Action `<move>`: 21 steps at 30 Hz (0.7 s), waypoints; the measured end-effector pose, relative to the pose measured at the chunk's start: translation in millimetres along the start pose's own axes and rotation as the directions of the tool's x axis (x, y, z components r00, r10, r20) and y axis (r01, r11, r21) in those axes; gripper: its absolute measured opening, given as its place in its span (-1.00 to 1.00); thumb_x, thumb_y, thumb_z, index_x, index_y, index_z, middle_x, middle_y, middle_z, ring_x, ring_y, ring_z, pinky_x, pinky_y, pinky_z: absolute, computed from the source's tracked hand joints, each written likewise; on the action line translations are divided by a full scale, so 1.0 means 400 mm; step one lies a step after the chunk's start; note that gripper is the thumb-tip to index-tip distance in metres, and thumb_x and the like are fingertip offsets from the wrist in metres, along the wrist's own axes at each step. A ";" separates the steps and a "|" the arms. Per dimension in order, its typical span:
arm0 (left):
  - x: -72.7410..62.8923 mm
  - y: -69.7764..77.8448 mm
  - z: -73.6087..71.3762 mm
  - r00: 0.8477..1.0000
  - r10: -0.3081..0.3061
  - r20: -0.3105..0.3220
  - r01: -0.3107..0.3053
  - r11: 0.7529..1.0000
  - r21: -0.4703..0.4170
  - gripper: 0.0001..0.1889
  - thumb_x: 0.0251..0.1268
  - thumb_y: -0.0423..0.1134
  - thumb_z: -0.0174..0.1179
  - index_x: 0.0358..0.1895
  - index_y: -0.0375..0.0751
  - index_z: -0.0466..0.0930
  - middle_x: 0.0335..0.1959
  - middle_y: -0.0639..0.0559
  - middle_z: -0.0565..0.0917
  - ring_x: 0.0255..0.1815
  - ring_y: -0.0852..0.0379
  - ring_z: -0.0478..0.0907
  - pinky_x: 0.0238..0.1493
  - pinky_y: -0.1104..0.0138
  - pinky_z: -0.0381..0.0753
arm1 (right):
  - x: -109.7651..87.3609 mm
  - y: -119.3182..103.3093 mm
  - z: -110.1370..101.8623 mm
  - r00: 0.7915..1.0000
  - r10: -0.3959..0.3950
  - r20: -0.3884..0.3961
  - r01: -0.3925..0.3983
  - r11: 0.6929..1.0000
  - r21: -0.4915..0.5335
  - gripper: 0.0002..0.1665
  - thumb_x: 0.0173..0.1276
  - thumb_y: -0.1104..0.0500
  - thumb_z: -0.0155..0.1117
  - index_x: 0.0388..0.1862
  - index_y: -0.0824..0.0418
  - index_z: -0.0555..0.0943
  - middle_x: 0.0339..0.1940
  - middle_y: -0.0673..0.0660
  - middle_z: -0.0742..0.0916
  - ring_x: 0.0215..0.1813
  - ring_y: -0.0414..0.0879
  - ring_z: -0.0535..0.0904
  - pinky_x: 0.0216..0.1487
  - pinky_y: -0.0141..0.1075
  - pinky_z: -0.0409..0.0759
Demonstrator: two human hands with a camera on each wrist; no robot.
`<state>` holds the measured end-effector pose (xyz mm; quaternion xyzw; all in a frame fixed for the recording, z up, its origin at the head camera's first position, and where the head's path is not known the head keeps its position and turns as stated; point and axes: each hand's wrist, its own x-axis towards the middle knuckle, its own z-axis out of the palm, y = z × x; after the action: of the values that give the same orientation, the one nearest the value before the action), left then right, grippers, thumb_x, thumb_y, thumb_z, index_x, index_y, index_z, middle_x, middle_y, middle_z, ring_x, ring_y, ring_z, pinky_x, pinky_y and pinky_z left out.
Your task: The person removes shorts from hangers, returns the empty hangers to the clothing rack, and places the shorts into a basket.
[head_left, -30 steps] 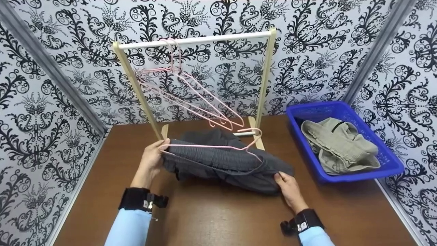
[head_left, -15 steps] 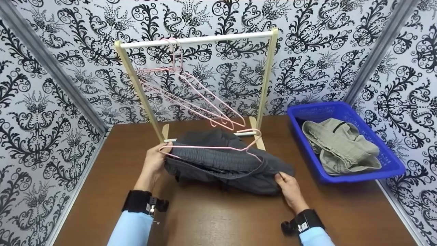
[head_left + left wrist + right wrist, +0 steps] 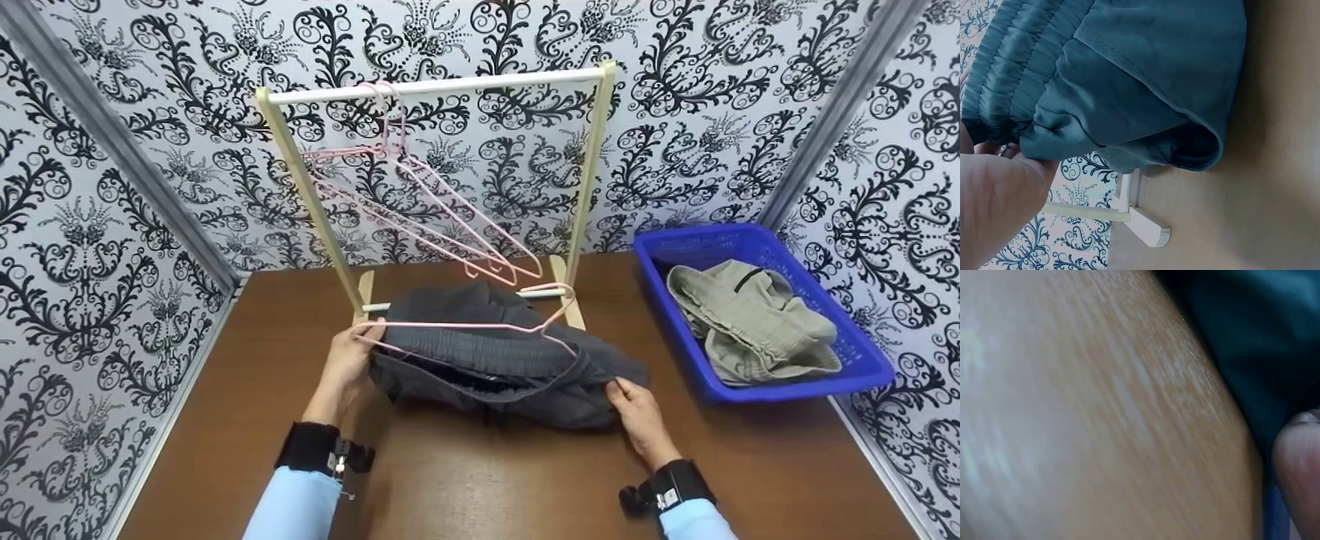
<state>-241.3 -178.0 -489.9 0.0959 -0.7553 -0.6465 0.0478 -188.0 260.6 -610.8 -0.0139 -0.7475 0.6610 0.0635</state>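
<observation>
Dark grey shorts [image 3: 442,304] with a gathered elastic waistband lie spread between both hands over the table. A pink hanger [image 3: 450,325] lies across the waistband, its hook toward the right and its right arm running into the waist opening. My left hand [image 3: 349,364] grips the left end of the waistband together with the hanger's left end. In the left wrist view, the fingers of that hand [image 3: 999,185] go behind the bunched waistband. My right hand [image 3: 637,416] pinches the cloth at the right side of the shorts, thumb on top; its thumb [image 3: 1300,461] shows in the right wrist view.
Behind the shorts stands a small wooden rack with a white rail [image 3: 495,82], from which pink hangers [image 3: 465,217] hang. To the right, a blue basket [image 3: 720,394] holds khaki shorts [image 3: 757,322]. Patterned walls [image 3: 675,112] enclose the brown table [image 3: 465,480].
The left hand has come slightly down toward the near side with the waistband, and the waist opening gapes wider beneath the hanger. The right hand keeps its hold almost unmoved.
</observation>
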 end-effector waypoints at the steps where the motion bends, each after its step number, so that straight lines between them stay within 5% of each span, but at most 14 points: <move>1: -0.001 -0.003 0.002 1.000 -0.010 0.002 0.010 1.000 -0.021 -0.69 0.51 -0.19 0.22 -0.06 -0.45 0.74 -0.21 0.01 0.70 -0.12 0.17 0.55 -0.14 0.48 0.52 | 0.000 -0.001 0.000 1.000 -0.003 0.000 0.003 1.000 0.003 -0.74 0.56 0.30 0.15 -0.19 0.51 0.68 -0.31 -0.15 0.71 -0.20 -0.33 0.55 -0.07 -0.51 0.49; 7: -0.005 -0.024 0.017 0.999 -0.037 0.019 0.039 0.989 -0.139 -0.79 0.50 -0.22 0.24 -0.18 -0.31 0.77 -0.21 0.05 0.60 -0.15 0.18 0.51 -0.18 0.44 0.54 | 0.002 0.000 -0.002 1.000 -0.024 0.004 0.024 1.000 -0.002 -0.73 0.57 0.32 0.14 -0.14 0.57 0.65 -0.32 -0.22 0.71 -0.18 -0.36 0.56 -0.05 -0.53 0.49; 15: -0.011 -0.040 0.003 0.989 0.064 0.135 -0.044 0.988 -0.147 -0.75 0.38 -0.46 0.22 0.04 -0.54 0.65 0.01 -0.07 0.48 0.00 0.21 0.39 -0.03 0.50 0.44 | 0.002 0.004 -0.001 1.000 -0.022 -0.009 0.022 1.000 -0.012 -0.67 0.56 0.28 0.15 -0.12 0.62 0.62 -0.35 -0.22 0.69 -0.22 -0.35 0.55 -0.10 -0.51 0.49; 19: -0.019 -0.043 -0.017 0.974 0.065 0.215 -0.008 0.966 -0.257 -0.75 0.29 -0.58 0.17 -0.05 -0.29 0.71 -0.14 0.02 0.55 -0.33 0.32 0.46 -0.32 0.53 0.44 | -0.002 -0.011 0.002 1.000 -0.002 -0.016 0.002 1.000 -0.010 -0.65 0.56 0.26 0.16 -0.11 0.63 0.62 -0.36 -0.21 0.69 -0.22 -0.34 0.55 -0.11 -0.50 0.49; 21: -0.022 -0.046 -0.029 0.955 0.093 0.283 0.010 0.939 -0.343 -0.66 0.25 -0.62 0.14 -0.10 -0.12 0.72 -0.23 0.05 0.62 -0.40 0.29 0.52 -0.33 0.51 0.49 | -0.001 -0.012 0.005 1.000 0.005 -0.022 -0.005 1.000 -0.006 -0.65 0.55 0.25 0.17 -0.14 0.62 0.62 -0.37 -0.19 0.68 -0.24 -0.32 0.55 -0.12 -0.49 0.49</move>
<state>-228.8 -190.1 -505.8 -0.0275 -0.6328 -0.7730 -0.0355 -187.4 258.1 -606.4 -0.0232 -0.7488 0.6587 0.0700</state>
